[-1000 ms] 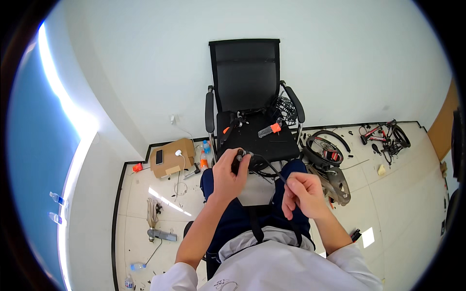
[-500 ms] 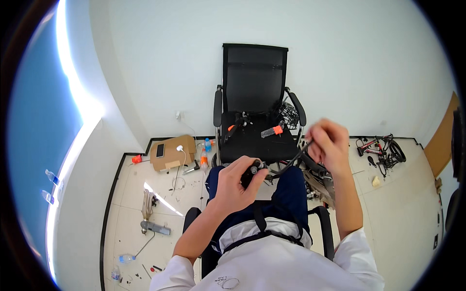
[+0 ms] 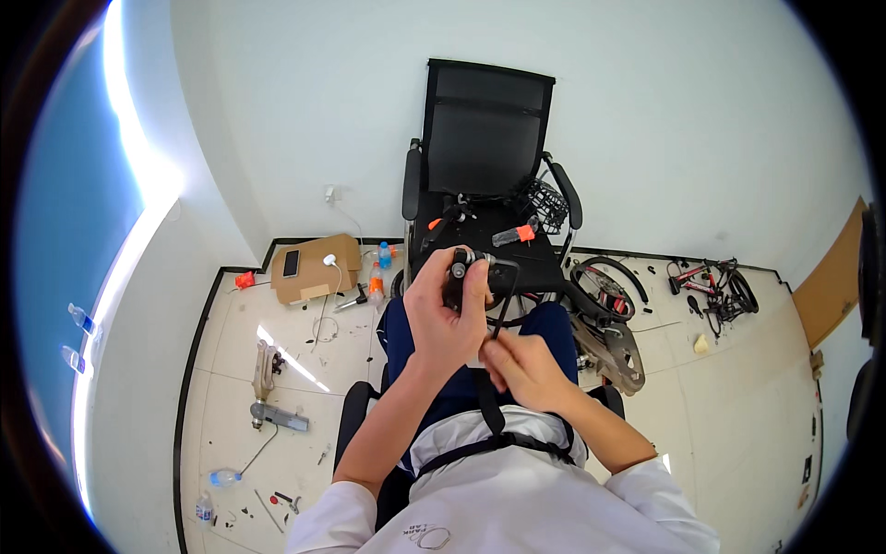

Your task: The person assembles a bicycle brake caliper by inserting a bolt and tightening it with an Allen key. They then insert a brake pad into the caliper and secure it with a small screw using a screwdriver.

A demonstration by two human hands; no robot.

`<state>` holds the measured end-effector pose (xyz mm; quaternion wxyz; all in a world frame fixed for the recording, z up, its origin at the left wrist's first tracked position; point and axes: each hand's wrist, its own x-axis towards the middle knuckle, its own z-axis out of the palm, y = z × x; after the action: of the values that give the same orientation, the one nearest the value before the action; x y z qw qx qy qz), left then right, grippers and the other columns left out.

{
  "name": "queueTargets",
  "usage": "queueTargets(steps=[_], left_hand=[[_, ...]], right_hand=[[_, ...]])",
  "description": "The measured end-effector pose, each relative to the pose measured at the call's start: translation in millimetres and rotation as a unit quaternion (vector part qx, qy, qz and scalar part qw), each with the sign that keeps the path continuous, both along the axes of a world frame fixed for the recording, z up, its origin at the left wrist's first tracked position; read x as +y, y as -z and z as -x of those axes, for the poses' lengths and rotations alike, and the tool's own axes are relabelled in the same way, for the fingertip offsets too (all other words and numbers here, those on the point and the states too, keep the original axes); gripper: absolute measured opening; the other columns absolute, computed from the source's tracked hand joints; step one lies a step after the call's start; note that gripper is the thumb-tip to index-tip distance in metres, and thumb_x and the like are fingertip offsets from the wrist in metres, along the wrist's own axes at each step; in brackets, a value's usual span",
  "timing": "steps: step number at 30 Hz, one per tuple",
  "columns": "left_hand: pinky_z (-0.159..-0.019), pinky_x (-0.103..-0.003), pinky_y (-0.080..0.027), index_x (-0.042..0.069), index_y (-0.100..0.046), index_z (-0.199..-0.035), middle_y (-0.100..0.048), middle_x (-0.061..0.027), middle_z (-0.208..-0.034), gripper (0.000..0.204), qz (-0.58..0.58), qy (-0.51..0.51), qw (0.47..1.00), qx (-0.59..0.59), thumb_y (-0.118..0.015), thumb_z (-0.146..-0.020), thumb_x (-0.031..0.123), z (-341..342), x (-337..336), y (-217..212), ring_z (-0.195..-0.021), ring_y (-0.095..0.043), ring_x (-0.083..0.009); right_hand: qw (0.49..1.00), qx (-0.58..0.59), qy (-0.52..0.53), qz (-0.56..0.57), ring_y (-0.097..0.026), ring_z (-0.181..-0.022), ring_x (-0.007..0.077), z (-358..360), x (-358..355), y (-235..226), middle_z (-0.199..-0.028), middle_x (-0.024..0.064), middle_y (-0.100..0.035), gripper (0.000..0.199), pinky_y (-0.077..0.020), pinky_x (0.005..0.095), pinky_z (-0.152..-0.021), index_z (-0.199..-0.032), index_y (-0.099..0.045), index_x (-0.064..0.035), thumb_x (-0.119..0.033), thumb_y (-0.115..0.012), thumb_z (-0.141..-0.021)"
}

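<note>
My left hand [image 3: 436,319] is closed around a short black part with round silver-grey fittings [image 3: 459,269], held up above my lap. Its exact kind I cannot make out, since the fingers cover much of it. A dark L-shaped hex key [image 3: 509,295] meets the part's right side with its short arm. The long arm slants down toward me, and my right hand [image 3: 528,367] grips its lower end. Behind my hands, a black mesh-backed office chair [image 3: 489,138] carries an orange-and-grey tool [image 3: 517,234], a black wire basket [image 3: 543,205] and some dark parts [image 3: 450,220].
Right of the chair lie a wheel [image 3: 609,291], a worn grey-brown panel [image 3: 614,355] and a red-and-black bicycle frame [image 3: 711,288]. At left are a cardboard sheet [image 3: 318,268] with a phone [image 3: 292,263], bottles [image 3: 376,284], and a grey metal tool [image 3: 281,417] on the tiles.
My right hand has swung from the upper right down to below the part, carrying the hex key's long arm round. My left hand and the part have risen slightly.
</note>
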<state>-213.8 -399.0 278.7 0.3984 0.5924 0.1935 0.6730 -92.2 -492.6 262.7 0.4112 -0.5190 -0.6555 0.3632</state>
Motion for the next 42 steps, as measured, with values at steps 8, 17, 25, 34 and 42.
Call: queueTargets(steps=[8,17,25,34,42], left_hand=[[-0.060,-0.031,-0.044,0.000,-0.060,-0.092,-0.056,-0.0113,-0.073,0.014,-0.173,-0.127,0.967,0.134,-0.069,-0.082,0.006,2,32,14,-0.064,-0.055,-0.0262],[-0.056,-0.026,-0.044,0.001,-0.061,-0.094,-0.059,-0.0083,-0.073,0.015,-0.128,0.023,0.978,0.166,-0.068,-0.080,0.004,-2,-7,2,-0.061,-0.058,-0.0166],[-0.050,-0.024,-0.045,-0.003,-0.055,-0.097,-0.058,-0.0071,-0.076,0.013,-0.043,0.066,0.995,0.054,-0.049,-0.095,0.008,9,-10,2,-0.055,-0.059,-0.0124],[-0.040,-0.020,-0.037,0.002,-0.049,-0.100,-0.057,-0.0096,-0.081,0.021,0.096,0.233,0.966,-0.062,-0.042,-0.102,0.022,8,19,6,-0.057,-0.059,-0.0149],[-0.051,-0.029,-0.047,0.006,-0.048,-0.093,-0.060,-0.0112,-0.082,0.020,0.279,0.402,0.869,-0.072,-0.063,-0.084,-0.002,5,12,3,-0.070,-0.061,-0.0195]], right_hand=[[0.979,0.149,0.054,0.127,-0.050,-0.045,0.0126,-33,-30,-64,-0.054,0.0038,-0.050,0.030,-0.0377,0.0261,-0.043,-0.072,-0.049,-0.0014,-0.015,-0.042,-0.098],[0.976,0.081,0.157,-0.130,-0.040,-0.046,0.0089,-81,53,-97,-0.057,-0.0001,-0.043,0.037,-0.0328,0.0256,-0.045,-0.072,-0.042,-0.0038,-0.026,-0.038,-0.101],[0.994,0.104,0.013,-0.004,-0.043,-0.044,0.0102,-48,104,-12,-0.054,0.0034,-0.044,0.035,-0.0355,0.0255,-0.043,-0.068,-0.046,-0.0037,-0.025,-0.035,-0.094],[0.977,0.025,0.103,-0.182,-0.046,-0.049,0.0195,-31,56,26,-0.057,0.0084,-0.044,0.036,-0.0369,0.0323,-0.049,-0.080,-0.047,-0.0001,-0.027,-0.039,-0.102],[0.964,-0.055,0.111,-0.233,-0.048,-0.053,0.0310,-54,72,20,-0.060,0.0156,-0.044,0.030,-0.0368,0.0365,-0.052,-0.085,-0.047,0.0004,-0.024,-0.041,-0.102]])
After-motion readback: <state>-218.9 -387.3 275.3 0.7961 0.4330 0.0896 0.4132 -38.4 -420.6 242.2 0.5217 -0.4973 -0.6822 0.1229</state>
